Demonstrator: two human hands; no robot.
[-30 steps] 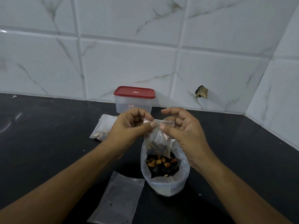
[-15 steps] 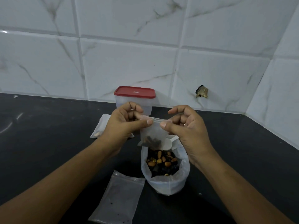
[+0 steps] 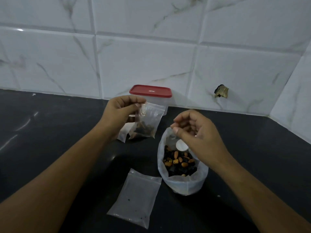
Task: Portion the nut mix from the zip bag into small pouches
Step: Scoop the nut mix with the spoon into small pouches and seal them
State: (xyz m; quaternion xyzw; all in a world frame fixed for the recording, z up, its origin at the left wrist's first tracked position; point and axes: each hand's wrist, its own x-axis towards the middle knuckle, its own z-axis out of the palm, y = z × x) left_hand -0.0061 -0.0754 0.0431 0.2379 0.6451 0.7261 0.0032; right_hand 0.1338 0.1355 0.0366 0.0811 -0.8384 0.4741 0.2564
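In the head view, a small filled pouch (image 3: 148,121) is pinched by its top corner between the thumb and fingers of the left hand (image 3: 123,111) and hangs clear of the worktop (image 3: 50,132), with a dark portion of the mix gathered at its bottom. Whether its zip strip is fully pressed shut cannot be told. The right hand (image 3: 198,132) is held loosely curled, with nothing seen in it, just above the mouth of the zip bag (image 3: 185,184). The bag stands open below that hand, and the nut mix (image 3: 178,163) is seen inside.

A second pouch (image 3: 123,133) lies partly hidden under the left hand, and a red-lidded container (image 3: 150,91) stands beyond it. An empty pouch (image 3: 136,197) lies flat between the forearms, nearer the body than both hands.

The step in hand is judged to be the putting aside of a finished portion. For the next move, the held pouch would have to be laid beside the one beneath the left hand, and the empty pouch taken up and opened for filling.
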